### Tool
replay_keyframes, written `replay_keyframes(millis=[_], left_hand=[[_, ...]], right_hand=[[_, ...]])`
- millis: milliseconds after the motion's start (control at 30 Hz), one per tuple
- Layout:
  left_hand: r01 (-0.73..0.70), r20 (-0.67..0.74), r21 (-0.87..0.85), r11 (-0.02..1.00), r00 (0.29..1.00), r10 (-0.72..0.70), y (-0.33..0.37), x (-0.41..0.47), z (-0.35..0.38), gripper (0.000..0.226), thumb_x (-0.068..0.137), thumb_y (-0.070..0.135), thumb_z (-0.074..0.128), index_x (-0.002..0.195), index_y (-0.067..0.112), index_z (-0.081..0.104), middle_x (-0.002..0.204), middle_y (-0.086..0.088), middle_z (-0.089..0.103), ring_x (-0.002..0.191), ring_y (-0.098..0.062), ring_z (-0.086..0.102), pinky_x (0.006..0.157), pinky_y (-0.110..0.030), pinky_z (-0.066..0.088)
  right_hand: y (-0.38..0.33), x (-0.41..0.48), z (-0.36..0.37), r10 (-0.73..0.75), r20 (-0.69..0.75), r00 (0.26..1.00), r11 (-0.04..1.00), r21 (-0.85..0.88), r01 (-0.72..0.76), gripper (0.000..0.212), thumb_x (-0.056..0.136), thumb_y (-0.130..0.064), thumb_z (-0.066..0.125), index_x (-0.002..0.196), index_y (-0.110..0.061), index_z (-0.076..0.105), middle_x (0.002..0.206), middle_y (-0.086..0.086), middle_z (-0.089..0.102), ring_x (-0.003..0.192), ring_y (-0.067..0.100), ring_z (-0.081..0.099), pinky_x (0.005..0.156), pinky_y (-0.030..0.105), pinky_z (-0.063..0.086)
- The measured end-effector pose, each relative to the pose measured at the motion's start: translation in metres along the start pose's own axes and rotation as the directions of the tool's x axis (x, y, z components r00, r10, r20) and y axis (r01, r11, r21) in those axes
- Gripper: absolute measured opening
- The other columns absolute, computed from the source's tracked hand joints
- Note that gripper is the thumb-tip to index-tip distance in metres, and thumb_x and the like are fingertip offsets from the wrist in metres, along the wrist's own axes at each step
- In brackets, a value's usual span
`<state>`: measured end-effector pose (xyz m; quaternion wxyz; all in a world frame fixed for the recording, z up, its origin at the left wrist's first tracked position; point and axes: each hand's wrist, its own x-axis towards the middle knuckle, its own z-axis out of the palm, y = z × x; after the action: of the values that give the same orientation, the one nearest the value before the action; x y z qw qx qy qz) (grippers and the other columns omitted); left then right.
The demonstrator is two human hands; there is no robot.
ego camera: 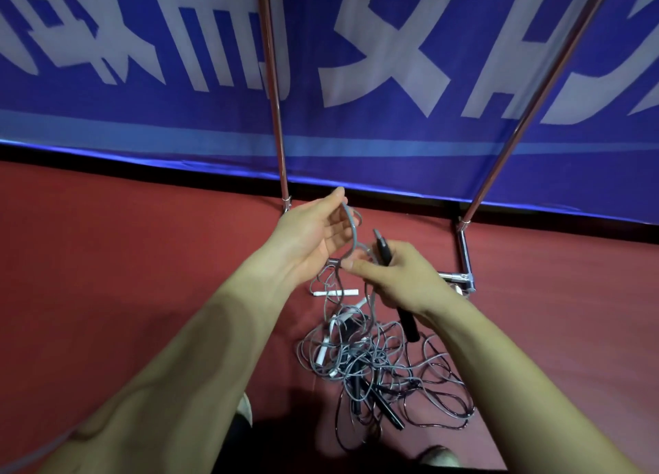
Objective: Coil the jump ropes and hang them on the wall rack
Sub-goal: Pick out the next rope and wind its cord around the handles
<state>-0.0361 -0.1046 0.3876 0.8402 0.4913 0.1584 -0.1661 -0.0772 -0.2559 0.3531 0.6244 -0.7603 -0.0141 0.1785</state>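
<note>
1. Presently, both of the person's forearms reach forward over a red floor [124, 259]; the hands meet near the middle of the head view.
2. Left hand [313, 231] – palm turned inward, fingers loosely curled, forefinger and thumb raised. A grey rope [354, 235] runs down from these fingertips in a curve; the hand holds it, though the exact pinch point is hard to make out.
3. Right hand [392, 277] – fingers wrapped round a black handle [383, 251], which sticks out above the fist and also below the wrist, tilted. The thumb lies against the grey rope where it loops across to this hand.
4. From both hands, strands of the grey rope drop to a tangled pile [374, 363] of ropes on the floor, directly below and between the arms.
5. Pile contents: grey and dark cords mixed, a white handle [337, 293] lying flat at its far edge, dark handles near its front edge.
6. Behind the pile stands a chrome rack frame [274, 99] with two slanting poles and a low base bar.
7. A blue banner [356, 135] with large white characters hangs behind the frame.
8. A shoe tip [437, 455] shows at the bottom edge.
</note>
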Motion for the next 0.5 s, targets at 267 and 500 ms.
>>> replay_keyframes(millis=[267, 500], left_hand=[[-0.003, 0.061, 0.039, 0.999, 0.998, 0.001, 0.000, -0.004, 0.005, 0.027, 0.102, 0.030, 0.055, 0.088, 0.009, 0.065, 0.075, -0.007, 0.070, 0.069, -0.019, 0.071, 0.056, -0.024, 0.055], [-0.332, 0.115, 0.719, 0.610, 0.923, 0.367, -0.015, 0.004, -0.006, 0.018, 0.080, 0.027, 0.062, 0.069, 0.027, 0.077, 0.081, 0.009, 0.074, 0.085, -0.006, 0.067, 0.075, -0.025, 0.053]], right_hand=[[-0.001, 0.001, -0.006, -0.119, -0.122, 0.985, 0.985, -0.140, 0.102, 0.035, 0.090, -0.027, 0.074, 0.060, -0.021, 0.056, 0.050, -0.011, 0.039, 0.045, 0.005, 0.032, 0.046, 0.020, 0.029], [-0.007, 0.001, -0.021, 0.019, -0.230, 0.973, 0.975, 0.221, 0.033, 0.029, 0.099, -0.027, 0.060, 0.074, -0.014, 0.064, 0.050, -0.003, 0.033, 0.041, 0.010, 0.021, 0.042, 0.021, 0.017]])
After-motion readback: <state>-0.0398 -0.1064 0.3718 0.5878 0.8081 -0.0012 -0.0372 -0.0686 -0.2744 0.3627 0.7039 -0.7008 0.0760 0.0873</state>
